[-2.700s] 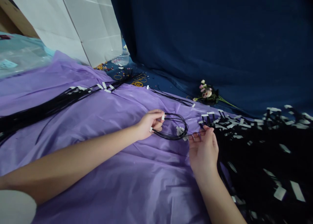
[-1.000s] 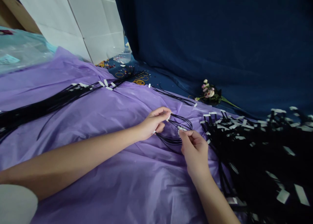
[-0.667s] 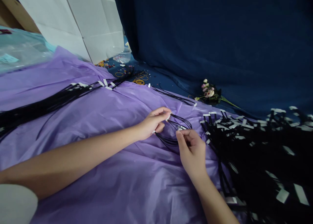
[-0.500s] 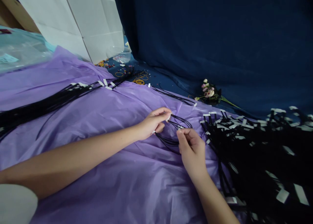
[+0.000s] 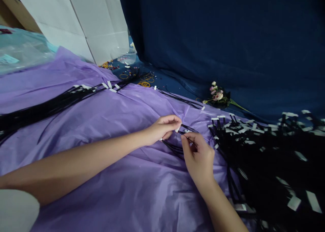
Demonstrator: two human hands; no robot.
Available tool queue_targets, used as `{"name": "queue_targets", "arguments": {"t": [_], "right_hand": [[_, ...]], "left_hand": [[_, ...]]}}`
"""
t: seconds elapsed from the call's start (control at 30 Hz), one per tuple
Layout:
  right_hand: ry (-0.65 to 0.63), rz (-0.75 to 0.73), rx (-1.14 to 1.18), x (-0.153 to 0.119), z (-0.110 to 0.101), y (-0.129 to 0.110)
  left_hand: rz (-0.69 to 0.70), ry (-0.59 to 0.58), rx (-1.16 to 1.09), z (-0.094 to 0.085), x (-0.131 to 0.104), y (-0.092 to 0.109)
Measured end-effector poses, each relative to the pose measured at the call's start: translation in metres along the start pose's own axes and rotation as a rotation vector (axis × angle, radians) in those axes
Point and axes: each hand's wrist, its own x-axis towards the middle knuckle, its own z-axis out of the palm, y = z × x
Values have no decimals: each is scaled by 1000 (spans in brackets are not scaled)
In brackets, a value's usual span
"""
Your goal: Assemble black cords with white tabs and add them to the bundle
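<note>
Near the middle of the view, my left hand (image 5: 165, 129) is closed on a bundle of thin black cables (image 5: 174, 148) with white end connectors. One white connector (image 5: 177, 129) shows at its fingertips, and another end pokes out below the palm. My right hand (image 5: 199, 151) is closed just to the right, its thumb and forefinger pinching the looped part of the same cables. Its fingers hide the far side of the loop. Both hands are just above a purple sheet (image 5: 127, 178).
A large heap of black cables with white ends (image 5: 274, 164) lies at right, and another bundle (image 5: 56, 101) at left. Beyond the sheet are a few cables (image 5: 180, 99), artificial flowers (image 5: 217, 95), yellow rubber bands (image 5: 144, 84) and a clear bowl (image 5: 127, 58). A dark blue cloth (image 5: 223, 39) hangs behind.
My left hand has moved slightly right and down, closer to my right hand. The right fingers have shifted a little left along the cables, and the visible loop is smaller.
</note>
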Motion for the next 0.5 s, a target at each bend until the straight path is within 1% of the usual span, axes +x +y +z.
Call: {"name": "queue_targets", "arguments": {"t": [0.13,0.37,0.5], "right_hand": [[6,-34,-23,1,0,1],[-14,-67,-26,-1,3,7],[-33,-52,-8,-2,3,7]], "left_hand": [[-11,-17,35,0,0,0],[-24,-9,69,1,-2,4],[-21,-8,72,3,-2,5]]}}
